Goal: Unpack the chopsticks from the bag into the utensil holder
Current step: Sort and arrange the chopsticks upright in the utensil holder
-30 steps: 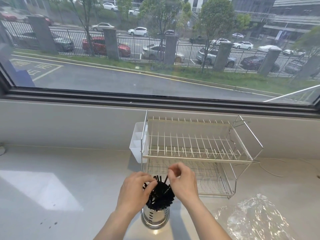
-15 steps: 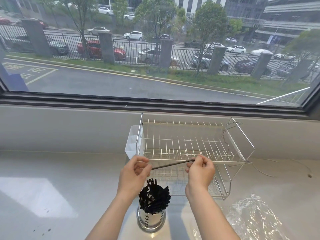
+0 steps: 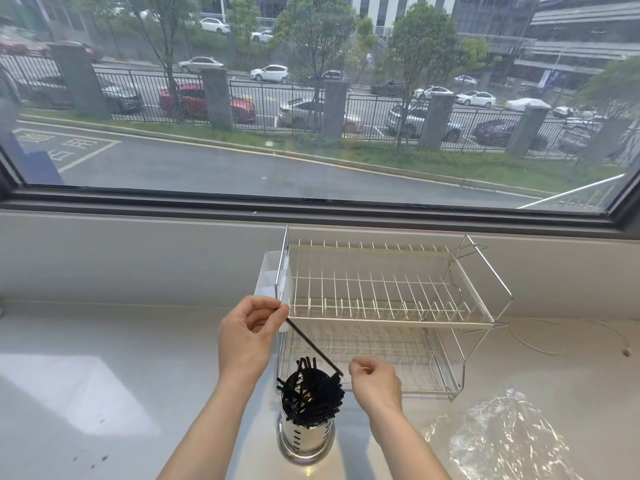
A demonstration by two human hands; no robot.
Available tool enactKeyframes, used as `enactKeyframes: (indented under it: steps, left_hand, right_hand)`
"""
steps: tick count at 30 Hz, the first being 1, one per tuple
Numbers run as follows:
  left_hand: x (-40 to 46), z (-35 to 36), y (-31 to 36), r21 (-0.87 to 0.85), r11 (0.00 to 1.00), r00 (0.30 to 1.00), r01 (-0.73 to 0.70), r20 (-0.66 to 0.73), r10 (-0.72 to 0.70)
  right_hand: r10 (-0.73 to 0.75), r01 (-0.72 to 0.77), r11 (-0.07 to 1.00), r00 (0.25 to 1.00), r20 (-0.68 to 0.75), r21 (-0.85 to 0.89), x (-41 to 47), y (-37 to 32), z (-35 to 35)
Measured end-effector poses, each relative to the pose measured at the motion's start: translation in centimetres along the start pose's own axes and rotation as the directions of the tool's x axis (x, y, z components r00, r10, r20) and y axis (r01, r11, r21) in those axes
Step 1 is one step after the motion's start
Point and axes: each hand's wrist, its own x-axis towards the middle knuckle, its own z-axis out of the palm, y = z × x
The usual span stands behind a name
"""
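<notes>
A shiny metal utensil holder (image 3: 306, 439) stands on the white counter, packed with several black chopsticks (image 3: 310, 393). My left hand (image 3: 247, 336) pinches the top end of one black chopstick (image 3: 313, 346), which slants down to the right with its lower tip at the holder's rim. My right hand (image 3: 375, 382) hovers just right of that lower tip, fingers curled, holding nothing that I can see. The clear plastic bag (image 3: 498, 441) lies crumpled on the counter at the lower right.
A two-tier wire dish rack (image 3: 384, 306) with a white plastic side caddy (image 3: 268, 280) stands behind the holder against the window ledge. A thin white cord (image 3: 540, 346) trails on the counter to the right. A big window fills the back.
The chopstick, held level between both hands half a second ago, now tilts steeply. My right hand has let go and dropped beside the holder; my left hand keeps the upper end.
</notes>
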Motion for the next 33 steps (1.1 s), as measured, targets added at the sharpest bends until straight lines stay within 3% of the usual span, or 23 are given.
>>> enactKeyframes:
  steps: [7, 11, 18, 22, 26, 29, 33]
  left_hand:
    - [0.5, -0.3, 0.5, -0.032, 0.998, 0.984, -0.062, -0.167, 0.056]
    - [0.5, -0.1, 0.3, 0.084, 0.992, 0.995, -0.090, -0.041, 0.094]
    - [-3.1, 0.8, -4.4, 0.492, 0.868, 0.976, -0.064, 0.212, -0.049]
    - [-4.1, 0.6, -6.1, 0.668, 0.733, 0.970, -0.125, 0.238, -0.052]
    - [-3.0, 1.1, -5.6, 0.641, 0.743, 0.977, -0.192, 0.198, 0.082]
    - [-2.0, 1.8, -5.5, 0.653, 0.739, 0.965, -0.168, 0.261, -0.011]
    - [-1.9, 2.7, -5.8, 0.767, 0.633, 0.936, -0.110, 0.295, -0.195]
  right_hand:
    - [-0.071, 0.071, 0.997, 0.997, -0.006, -0.027, 0.1, 0.6, -0.4]
    - [-0.093, 0.092, 0.994, 0.996, -0.004, -0.053, 0.0, 0.7, -0.3]
    - [-0.161, 0.175, 0.970, 0.983, 0.092, -0.172, 0.0, 0.4, 0.2]
    - [-0.168, 0.197, 0.959, 0.974, 0.151, -0.204, -0.2, 0.6, 0.1]
    - [-0.209, 0.237, 0.954, 0.964, 0.162, -0.182, -0.2, 0.6, -0.1]
    - [-0.227, 0.262, 0.949, 0.954, 0.195, -0.176, -0.2, 0.6, -0.1]
    - [-0.229, 0.274, 0.939, 0.949, 0.218, -0.206, -0.3, 0.6, -0.1]
